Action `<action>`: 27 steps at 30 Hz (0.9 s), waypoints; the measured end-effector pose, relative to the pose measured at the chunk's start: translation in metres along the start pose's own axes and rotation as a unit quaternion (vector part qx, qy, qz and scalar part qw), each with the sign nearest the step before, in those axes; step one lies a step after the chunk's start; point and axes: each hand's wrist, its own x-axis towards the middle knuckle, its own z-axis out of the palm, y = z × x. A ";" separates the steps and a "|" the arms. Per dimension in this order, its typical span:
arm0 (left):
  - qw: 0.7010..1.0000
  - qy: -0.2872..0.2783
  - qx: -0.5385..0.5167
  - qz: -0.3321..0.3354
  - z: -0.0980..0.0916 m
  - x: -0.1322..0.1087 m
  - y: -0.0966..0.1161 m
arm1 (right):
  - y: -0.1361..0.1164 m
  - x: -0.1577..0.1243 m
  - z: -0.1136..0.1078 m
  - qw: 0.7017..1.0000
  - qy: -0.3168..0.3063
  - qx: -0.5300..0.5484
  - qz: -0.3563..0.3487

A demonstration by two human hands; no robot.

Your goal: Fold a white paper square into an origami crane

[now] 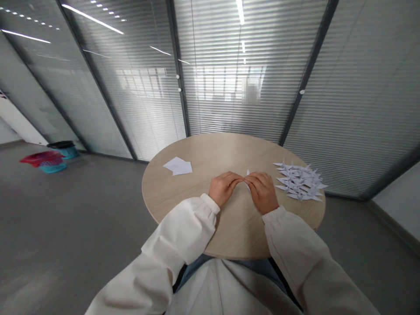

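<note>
Between my two hands is a small piece of folded white paper [248,172], its pointed tip showing above the fingers. My left hand [225,187] pinches it from the left, thumb and fingers pressed together. From the right, my right hand [262,189] grips the same paper, and the fingertips of both hands meet. Most of the folded paper is hidden by the fingers. To the right of my right hand lies a pile of folded white paper cranes [300,180]. Several white paper sheets [179,166] lie on the left, partly overlapping.
The round wooden table [216,148] stands before me, close to a glass wall with blinds [229,109]. On the floor at far left are a blue bin with a red liner [49,162] and another with a black liner [67,149].
</note>
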 end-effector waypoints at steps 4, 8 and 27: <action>0.999 -0.013 0.031 -0.025 0.001 -0.002 0.001 | -0.001 0.001 0.001 1.000 0.020 0.017 -0.006; 0.996 -0.040 0.063 -0.045 0.000 -0.003 0.005 | -0.001 0.002 0.000 1.000 0.021 0.023 -0.004; 0.985 0.050 -0.089 -0.142 -0.004 0.002 -0.001 | -0.001 0.000 -0.002 0.987 0.011 0.119 0.106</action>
